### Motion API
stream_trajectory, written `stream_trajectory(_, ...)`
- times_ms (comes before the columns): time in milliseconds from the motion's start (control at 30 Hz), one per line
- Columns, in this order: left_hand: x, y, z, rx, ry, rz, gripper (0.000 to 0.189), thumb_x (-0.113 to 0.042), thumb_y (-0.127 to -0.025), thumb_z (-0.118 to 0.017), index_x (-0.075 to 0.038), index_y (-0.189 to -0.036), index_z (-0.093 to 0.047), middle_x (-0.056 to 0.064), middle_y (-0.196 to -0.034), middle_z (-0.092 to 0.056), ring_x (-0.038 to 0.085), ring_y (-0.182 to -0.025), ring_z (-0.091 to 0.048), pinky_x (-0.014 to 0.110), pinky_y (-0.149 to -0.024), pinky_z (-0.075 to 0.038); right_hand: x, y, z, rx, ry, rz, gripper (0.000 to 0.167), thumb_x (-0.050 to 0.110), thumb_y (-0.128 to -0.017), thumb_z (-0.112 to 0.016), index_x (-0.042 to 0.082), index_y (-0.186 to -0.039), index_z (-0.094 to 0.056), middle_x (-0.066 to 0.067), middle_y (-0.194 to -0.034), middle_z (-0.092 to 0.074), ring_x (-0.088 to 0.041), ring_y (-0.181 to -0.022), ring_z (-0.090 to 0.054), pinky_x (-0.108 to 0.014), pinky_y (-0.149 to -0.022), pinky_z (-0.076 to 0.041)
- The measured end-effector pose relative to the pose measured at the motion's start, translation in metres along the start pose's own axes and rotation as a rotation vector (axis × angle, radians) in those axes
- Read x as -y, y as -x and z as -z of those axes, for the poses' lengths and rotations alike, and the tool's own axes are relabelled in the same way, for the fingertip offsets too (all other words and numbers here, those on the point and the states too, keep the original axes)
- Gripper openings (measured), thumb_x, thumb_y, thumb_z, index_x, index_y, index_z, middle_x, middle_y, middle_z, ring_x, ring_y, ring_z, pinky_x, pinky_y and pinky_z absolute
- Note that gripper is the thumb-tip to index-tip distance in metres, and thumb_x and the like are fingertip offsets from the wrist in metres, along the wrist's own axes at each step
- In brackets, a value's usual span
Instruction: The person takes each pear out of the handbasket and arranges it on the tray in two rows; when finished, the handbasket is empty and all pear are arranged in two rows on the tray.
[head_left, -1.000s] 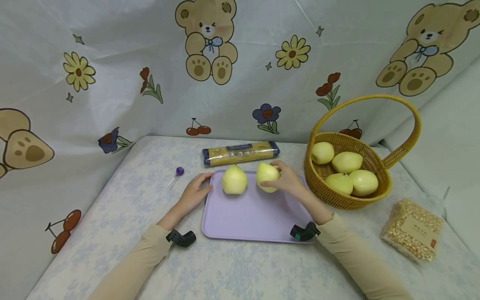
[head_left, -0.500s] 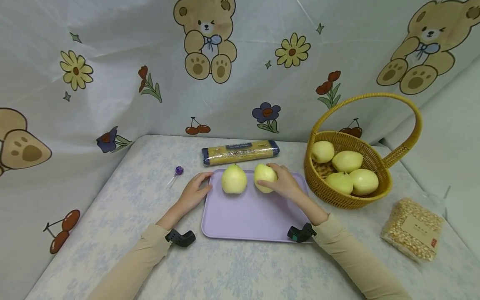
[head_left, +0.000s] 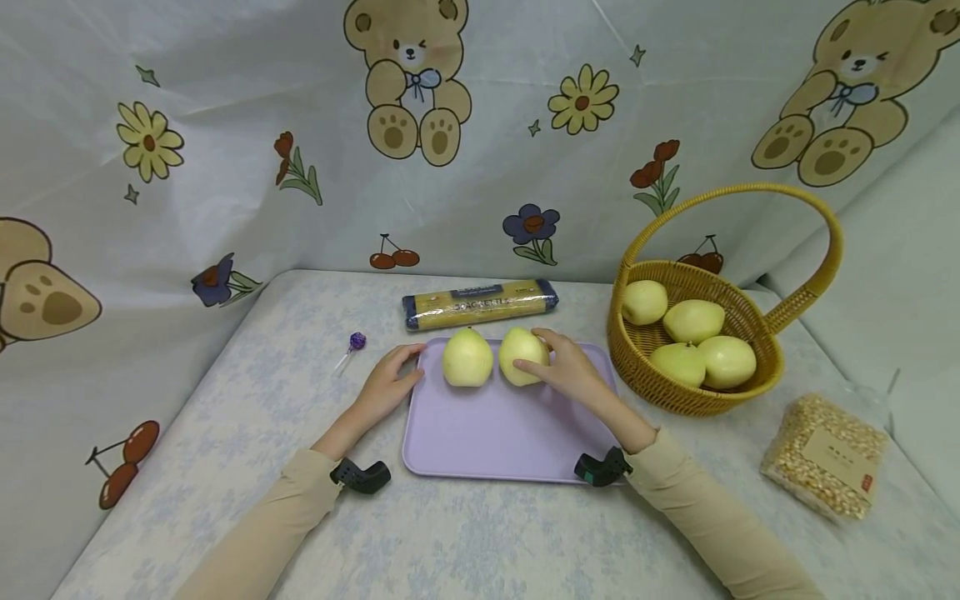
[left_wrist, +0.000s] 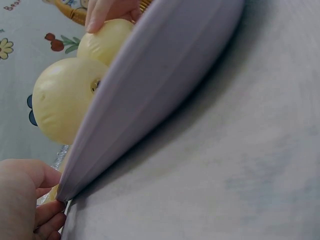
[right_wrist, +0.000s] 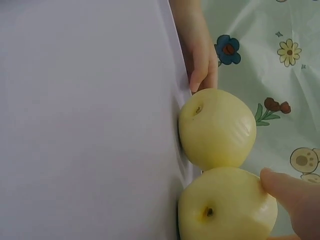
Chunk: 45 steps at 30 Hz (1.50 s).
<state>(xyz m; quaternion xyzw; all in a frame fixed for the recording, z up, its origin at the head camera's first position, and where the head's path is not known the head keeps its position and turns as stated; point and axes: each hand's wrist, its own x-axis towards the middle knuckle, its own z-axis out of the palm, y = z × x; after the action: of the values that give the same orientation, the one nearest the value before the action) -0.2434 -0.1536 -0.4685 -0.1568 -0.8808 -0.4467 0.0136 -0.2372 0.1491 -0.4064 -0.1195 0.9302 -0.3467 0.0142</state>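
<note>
A lilac tray (head_left: 502,437) lies on the table in the head view. My left hand (head_left: 386,385) pinches its far left corner, thumb and fingers at the rim (left_wrist: 62,192) in the left wrist view. Two pale yellow-green pears stand toward the tray's back. The left pear (head_left: 467,358) is untouched by either hand. Around the right pear (head_left: 519,346) curl the thumb and fingers of my right hand (head_left: 576,373). In the right wrist view the held pear (right_wrist: 225,205) appears against the other pear (right_wrist: 217,127); whether they touch is hard to tell.
Behind the tray lies a spaghetti pack (head_left: 480,306). A purple lollipop (head_left: 356,342) is to the left. At the right stands a wicker basket (head_left: 637,367) with several pears and a tall handle; a bag of corn kernels (head_left: 825,458) lies nearer.
My right hand has moved the right pear leftward across the tray, narrowing the gap to the left pear. The left hand has stayed at the tray corner.
</note>
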Motion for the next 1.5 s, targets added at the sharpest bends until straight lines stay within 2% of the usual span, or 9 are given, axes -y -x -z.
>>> stream_trajectory(367,0.001,0.000,0.001,0.007,0.007,-0.008,0.043,-0.014,-0.095,-0.054,-0.005,-0.137,-0.049,0.014,-0.140,-0.050,0.031,-0.133,-0.044,0.048,-0.115,-0.032,0.002,0.003,0.002,0.000,0.055,-0.057,0.066,0.039,-0.087,-0.066,0.001,-0.137,-0.047,-0.020,-0.116,-0.062,-0.031,-0.100,-0.059,-0.041,-0.078,-0.051)
stream_trajectory(633,0.001,0.000,0.000,0.009,0.002,-0.004,0.043,-0.014,-0.095,-0.053,-0.005,-0.137,-0.048,0.014,-0.141,-0.049,0.031,-0.134,-0.043,0.048,-0.116,-0.032,0.002,0.003,0.003,-0.004,0.063,-0.043,0.063,0.039,-0.088,-0.066,0.002,-0.136,-0.049,-0.021,-0.118,-0.062,-0.032,-0.102,-0.061,-0.042,-0.080,-0.052)
stream_trajectory(867,0.000,0.000,0.000,0.009,0.006,-0.001,0.043,-0.015,-0.095,-0.054,-0.005,-0.137,-0.048,0.014,-0.141,-0.049,0.031,-0.134,-0.043,0.048,-0.116,-0.032,-0.001,0.001,0.007,-0.012,0.063,-0.032,0.061,0.037,-0.089,-0.064,0.000,-0.136,-0.049,-0.025,-0.123,-0.060,-0.038,-0.108,-0.060,-0.049,-0.087,-0.052)
stream_trajectory(967,0.000,0.000,0.000,0.010,0.010,0.001,0.043,-0.015,-0.095,-0.054,-0.005,-0.137,-0.048,0.014,-0.141,-0.049,0.031,-0.134,-0.043,0.048,-0.116,-0.032,-0.001,0.000,0.014,-0.021,0.057,-0.039,0.061,0.036,-0.090,-0.063,-0.001,-0.136,-0.048,-0.027,-0.123,-0.059,-0.040,-0.108,-0.060,-0.050,-0.087,-0.052)
stream_trajectory(1067,0.000,0.000,0.000,0.011,0.012,0.003,0.043,-0.015,-0.095,-0.054,-0.006,-0.137,-0.048,0.014,-0.141,-0.049,0.031,-0.134,-0.043,0.049,-0.115,-0.032,0.001,0.002,0.025,-0.039,0.032,-0.036,0.058,0.033,-0.091,-0.062,-0.001,-0.135,-0.048,-0.029,-0.120,-0.060,-0.040,-0.100,-0.063,-0.049,-0.083,-0.054)
stream_trajectory(1200,0.000,0.000,0.000,0.013,0.011,0.003,0.044,-0.015,-0.095,-0.054,-0.006,-0.138,-0.048,0.014,-0.142,-0.049,0.031,-0.134,-0.043,0.049,-0.115,-0.032,-0.001,0.008,0.041,-0.084,-0.007,-0.030,0.052,0.031,-0.092,-0.062,0.001,-0.133,-0.051,-0.027,-0.119,-0.061,-0.036,-0.090,-0.066,-0.041,-0.073,-0.057)
stream_trajectory(1333,0.001,0.000,0.000,0.010,0.006,0.001,0.044,-0.015,-0.095,-0.055,-0.006,-0.138,-0.048,0.014,-0.141,-0.049,0.031,-0.134,-0.043,0.049,-0.115,-0.031,-0.007,0.016,0.056,-0.134,-0.034,-0.027,0.047,0.029,-0.093,-0.061,0.003,-0.132,-0.052,-0.025,-0.116,-0.062,-0.033,-0.088,-0.065,-0.031,-0.067,-0.054)
stream_trajectory(1500,0.002,0.000,0.000,0.010,0.000,0.002,0.044,-0.016,-0.096,-0.054,-0.007,-0.138,-0.048,0.014,-0.142,-0.049,0.031,-0.134,-0.043,0.049,-0.115,-0.032,-0.020,0.027,0.075,-0.201,-0.045,0.002,0.044,0.025,-0.094,-0.060,0.001,-0.130,-0.053,-0.025,-0.112,-0.063,-0.035,-0.092,-0.063,-0.032,-0.073,-0.052)
